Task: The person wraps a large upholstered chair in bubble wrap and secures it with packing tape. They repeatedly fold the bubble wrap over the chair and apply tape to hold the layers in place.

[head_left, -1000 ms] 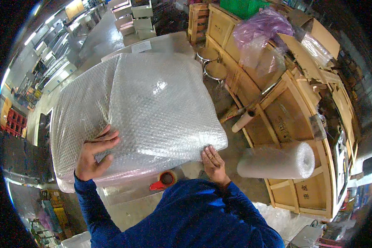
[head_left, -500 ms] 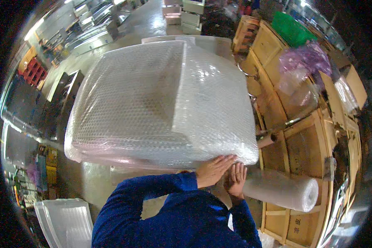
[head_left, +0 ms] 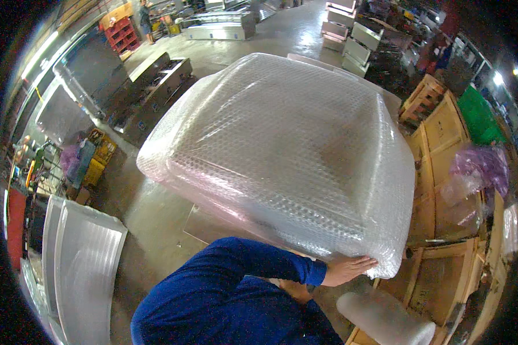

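Observation:
A large boxy item wrapped in bubble wrap fills the middle of the view. My left hand lies on its near right lower corner, fingers stretched out and nothing in them. Close to my body is my right hand, mostly covered by my left forearm, so its fingers cannot be made out. Just right of and below my left hand lies a thick roll of bubble wrap.
Wooden crates line the right side, with purple plastic film on them. A curved, wrapped panel leans at the lower left. Metal cabinets stand farther left. A person stands far off.
The whole view has turned, so the wrapped item sits farther right and tilted. My right hand has left the corner and drawn back toward my body. My left hand remains at that corner.

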Available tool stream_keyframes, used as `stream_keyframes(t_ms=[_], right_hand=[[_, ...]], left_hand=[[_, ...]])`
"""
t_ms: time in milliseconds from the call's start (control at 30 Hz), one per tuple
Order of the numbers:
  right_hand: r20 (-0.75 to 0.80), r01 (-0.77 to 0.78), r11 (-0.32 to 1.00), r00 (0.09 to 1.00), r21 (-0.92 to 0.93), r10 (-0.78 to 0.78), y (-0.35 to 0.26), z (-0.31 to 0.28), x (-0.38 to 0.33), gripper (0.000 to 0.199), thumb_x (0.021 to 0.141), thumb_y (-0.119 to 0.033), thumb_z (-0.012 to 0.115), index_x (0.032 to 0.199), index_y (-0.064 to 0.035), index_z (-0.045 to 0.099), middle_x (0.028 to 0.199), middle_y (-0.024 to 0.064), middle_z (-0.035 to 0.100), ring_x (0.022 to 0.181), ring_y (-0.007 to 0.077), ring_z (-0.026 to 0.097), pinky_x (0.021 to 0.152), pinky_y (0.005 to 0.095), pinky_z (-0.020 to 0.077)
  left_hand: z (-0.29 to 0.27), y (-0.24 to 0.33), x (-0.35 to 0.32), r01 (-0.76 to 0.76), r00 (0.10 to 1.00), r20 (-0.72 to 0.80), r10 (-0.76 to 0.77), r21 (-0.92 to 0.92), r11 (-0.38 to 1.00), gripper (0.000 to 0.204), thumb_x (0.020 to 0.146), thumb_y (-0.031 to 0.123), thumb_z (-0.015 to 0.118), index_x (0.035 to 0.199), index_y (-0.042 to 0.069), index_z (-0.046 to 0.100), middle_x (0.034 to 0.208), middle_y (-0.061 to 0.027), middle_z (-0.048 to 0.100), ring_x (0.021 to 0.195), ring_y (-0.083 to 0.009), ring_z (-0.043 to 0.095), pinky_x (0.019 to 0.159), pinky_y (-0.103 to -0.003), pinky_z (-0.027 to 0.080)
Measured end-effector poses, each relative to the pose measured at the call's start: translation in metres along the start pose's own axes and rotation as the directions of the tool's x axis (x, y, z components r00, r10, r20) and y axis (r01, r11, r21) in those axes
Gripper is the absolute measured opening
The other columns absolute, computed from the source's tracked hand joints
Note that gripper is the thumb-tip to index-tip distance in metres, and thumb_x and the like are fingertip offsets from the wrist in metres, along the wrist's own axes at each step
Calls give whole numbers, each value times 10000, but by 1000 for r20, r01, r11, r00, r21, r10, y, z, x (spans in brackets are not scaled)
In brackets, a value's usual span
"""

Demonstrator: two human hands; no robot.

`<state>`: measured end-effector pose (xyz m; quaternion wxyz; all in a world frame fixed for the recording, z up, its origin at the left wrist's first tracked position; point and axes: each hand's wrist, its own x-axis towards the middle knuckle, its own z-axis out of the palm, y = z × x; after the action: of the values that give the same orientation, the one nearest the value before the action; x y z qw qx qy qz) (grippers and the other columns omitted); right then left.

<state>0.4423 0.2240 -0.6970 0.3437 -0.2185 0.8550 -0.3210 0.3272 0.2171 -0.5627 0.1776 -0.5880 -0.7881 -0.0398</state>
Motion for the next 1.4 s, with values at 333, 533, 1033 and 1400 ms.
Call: stream_keyframes(t_ms=[333,533,1033,1400], right_hand=[[-602,-225,971,787,-74,137,-20,15,-50,335,955,-273,573,1217,-71,628,1106,177,683,1040,348,655,892,482,538],[-784,454,659,167,600,598,-52,-48,-191,854,860,-107,806,1537,-92,286,1497,179,447,1315,318,524,1066,431,485],[-964,-8,971,-120,-240,-239,-15,-175,-182,1042,694,-240,849,1556,14,320,1138,260,632,1000,432,656,813,443,569],[-985,-20,989,-91,-148,-149,-14,-167,-179,995,697,-295,856,1539,-48,386,1059,245,619,891,405,652,718,461,561]], left_hand=[[-15,-10,-9,33,997,68,-18,-234,972,632,953,190,535,1521,-43,383,1637,-161,330,1528,-283,280,1238,-447,239],[-37,-16,-12,-6,990,141,17,-78,997,692,957,330,556,1538,-5,386,1650,-117,319,1536,-293,259,1231,-506,216],[-143,-13,20,320,944,164,-287,-677,663,333,948,246,652,1212,47,691,1173,-108,701,1120,-284,665,915,-440,546],[-160,-77,131,581,813,554,-180,-750,316,323,968,333,700,1000,18,763,830,-21,725,721,-111,646,642,-298,533]])
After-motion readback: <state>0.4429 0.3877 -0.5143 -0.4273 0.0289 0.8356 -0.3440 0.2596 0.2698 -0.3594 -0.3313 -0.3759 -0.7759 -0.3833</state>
